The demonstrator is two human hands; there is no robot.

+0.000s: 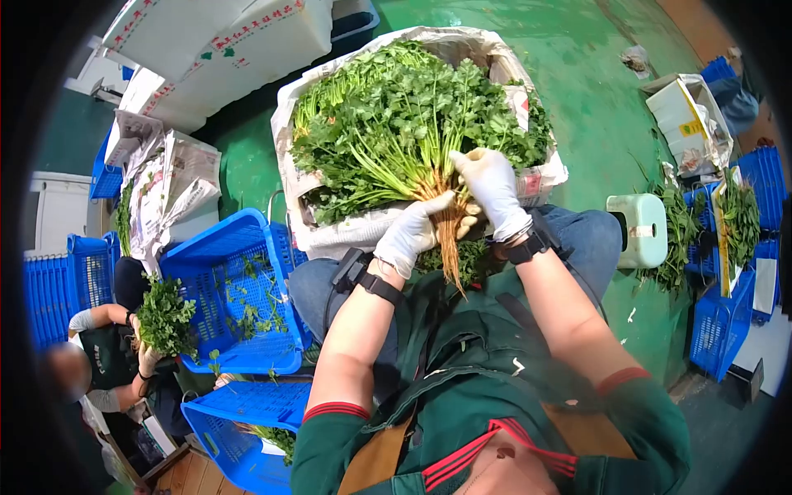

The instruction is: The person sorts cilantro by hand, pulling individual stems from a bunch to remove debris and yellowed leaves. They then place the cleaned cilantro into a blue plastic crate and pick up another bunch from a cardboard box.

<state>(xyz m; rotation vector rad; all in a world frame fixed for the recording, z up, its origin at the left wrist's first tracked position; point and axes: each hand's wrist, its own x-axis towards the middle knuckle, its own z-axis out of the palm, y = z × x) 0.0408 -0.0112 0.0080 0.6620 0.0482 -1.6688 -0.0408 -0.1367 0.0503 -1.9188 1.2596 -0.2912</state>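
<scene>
- Left hand gripped herb bunch stems from 8 o'clock; right hand gripped from 2.
- I logged axis: roots 6 o'clock, leaves 12.

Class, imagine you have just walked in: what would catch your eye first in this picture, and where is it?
A big bunch of leafy green herbs with pale roots fills the paper-lined box at top centre, gripped at the stems by the left hand and right hand in white gloves. Bright blue crates stand at left, where a co-worker holds a smaller bunch.
</scene>
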